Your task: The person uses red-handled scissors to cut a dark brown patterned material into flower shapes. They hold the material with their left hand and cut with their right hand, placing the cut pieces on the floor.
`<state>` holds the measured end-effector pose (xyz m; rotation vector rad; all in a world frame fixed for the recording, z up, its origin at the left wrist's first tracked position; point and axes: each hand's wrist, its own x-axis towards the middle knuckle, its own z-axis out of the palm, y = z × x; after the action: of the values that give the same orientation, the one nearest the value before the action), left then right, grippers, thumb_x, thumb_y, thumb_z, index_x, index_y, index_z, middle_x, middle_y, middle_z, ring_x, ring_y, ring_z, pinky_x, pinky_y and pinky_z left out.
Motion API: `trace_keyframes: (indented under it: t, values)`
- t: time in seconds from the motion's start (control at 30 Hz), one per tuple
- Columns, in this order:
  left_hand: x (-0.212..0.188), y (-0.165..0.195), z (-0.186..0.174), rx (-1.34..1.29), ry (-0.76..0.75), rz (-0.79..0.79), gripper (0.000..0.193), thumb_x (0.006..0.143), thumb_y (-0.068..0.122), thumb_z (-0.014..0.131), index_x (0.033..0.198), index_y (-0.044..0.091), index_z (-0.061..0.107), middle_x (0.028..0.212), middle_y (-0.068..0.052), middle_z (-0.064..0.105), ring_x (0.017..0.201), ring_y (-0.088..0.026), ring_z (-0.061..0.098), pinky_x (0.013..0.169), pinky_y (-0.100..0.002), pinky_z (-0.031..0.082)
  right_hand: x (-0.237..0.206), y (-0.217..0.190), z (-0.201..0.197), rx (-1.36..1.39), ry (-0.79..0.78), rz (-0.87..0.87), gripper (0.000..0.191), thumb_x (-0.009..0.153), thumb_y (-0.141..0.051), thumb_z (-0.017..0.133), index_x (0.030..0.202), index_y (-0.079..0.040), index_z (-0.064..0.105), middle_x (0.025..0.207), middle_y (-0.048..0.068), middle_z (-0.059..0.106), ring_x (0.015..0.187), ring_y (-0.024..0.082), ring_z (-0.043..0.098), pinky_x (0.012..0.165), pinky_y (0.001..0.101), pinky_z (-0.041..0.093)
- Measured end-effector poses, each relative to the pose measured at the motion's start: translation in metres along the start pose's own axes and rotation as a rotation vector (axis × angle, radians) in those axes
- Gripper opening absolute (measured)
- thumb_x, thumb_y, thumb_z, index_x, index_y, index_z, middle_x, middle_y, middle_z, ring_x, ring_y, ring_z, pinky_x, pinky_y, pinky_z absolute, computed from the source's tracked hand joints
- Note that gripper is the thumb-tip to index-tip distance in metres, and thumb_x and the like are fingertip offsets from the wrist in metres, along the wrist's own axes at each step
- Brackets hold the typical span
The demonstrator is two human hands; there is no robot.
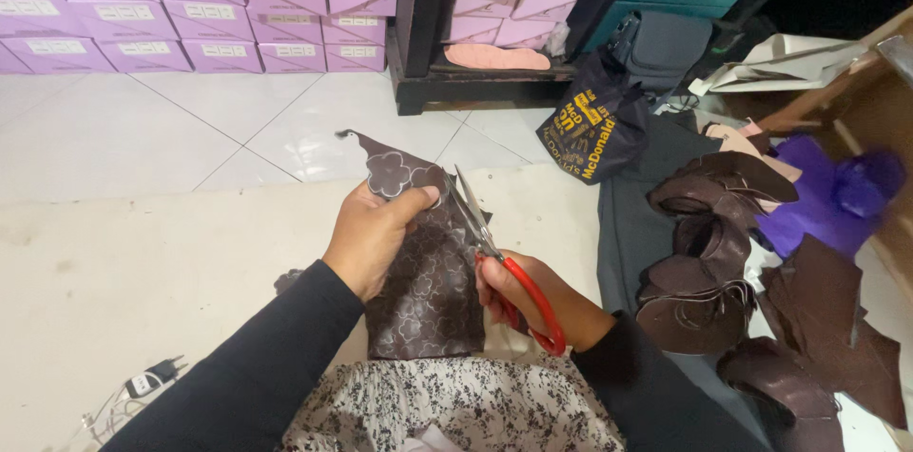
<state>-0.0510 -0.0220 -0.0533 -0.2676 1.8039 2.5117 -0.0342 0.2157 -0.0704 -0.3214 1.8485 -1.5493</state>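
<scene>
Gripping the dark brown flower-embossed sheet (428, 281) near its upper edge, the left hand (369, 235) held it upright over the lap, while the right hand (518, 292) was closed through the red-handled scissors (504, 267), blades set at the sheet's right edge. The left thumb lay close to those blades and risked a nick; the limp sheet could sag and pull the cut crooked. A pile of cut brown pieces (709, 262) lay to the right.
</scene>
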Motion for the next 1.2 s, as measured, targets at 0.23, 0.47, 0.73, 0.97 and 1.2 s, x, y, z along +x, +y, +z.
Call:
trace_keyframes:
  t: [0.23,0.47,0.73,0.97,1.2]
  values:
    - [0.001,0.004,-0.001,-0.186,0.076,0.104,0.018,0.088,0.003,0.069,0.106,0.005,0.065,0.103,-0.004,0.073,0.092,-0.013,0.069,0.085,-0.029,0.054,-0.007,-0.002,0.0,-0.061,-0.083,-0.023,0.055,0.101,-0.059,0.044,0.087,-0.008,0.057,0.076,0.003,0.059,0.067,0.011,0.06,0.061,0.0254,0.05]
    - [-0.008,0.004,0.008,-0.1,0.009,0.087,0.015,0.089,0.005,0.071,0.103,0.006,0.065,0.1,-0.004,0.073,0.09,-0.012,0.069,0.085,-0.029,0.055,0.003,0.003,0.004,0.088,-0.026,0.034,0.048,0.098,-0.052,0.051,0.091,-0.006,0.058,0.079,0.003,0.061,0.069,0.012,0.062,0.064,0.0269,0.052]
    - [-0.03,0.008,0.036,-0.166,-0.049,0.003,0.009,0.089,0.005,0.07,0.097,0.005,0.068,0.088,-0.004,0.075,0.074,-0.01,0.066,0.065,-0.024,0.052,0.002,-0.01,0.013,-0.103,0.104,-0.152,0.033,0.102,-0.037,0.044,0.099,-0.006,0.057,0.075,0.003,0.057,0.066,0.012,0.059,0.063,0.0276,0.051]
    - [-0.029,0.015,0.041,-0.194,0.021,-0.034,0.005,0.089,0.006,0.07,0.094,0.005,0.071,0.091,-0.004,0.076,0.083,-0.009,0.071,0.07,-0.022,0.055,-0.001,-0.018,0.018,-0.213,0.128,-0.199,0.034,0.103,-0.038,0.043,0.097,-0.007,0.054,0.076,0.001,0.054,0.068,0.011,0.057,0.064,0.0273,0.052]
    - [-0.033,0.017,0.04,-0.22,0.024,-0.003,0.007,0.089,0.006,0.069,0.096,0.005,0.07,0.093,-0.004,0.076,0.084,-0.01,0.072,0.072,-0.023,0.058,-0.002,-0.026,0.026,-0.236,0.15,-0.234,0.05,0.101,-0.056,0.042,0.097,-0.008,0.054,0.076,0.001,0.053,0.066,0.011,0.056,0.061,0.027,0.051]
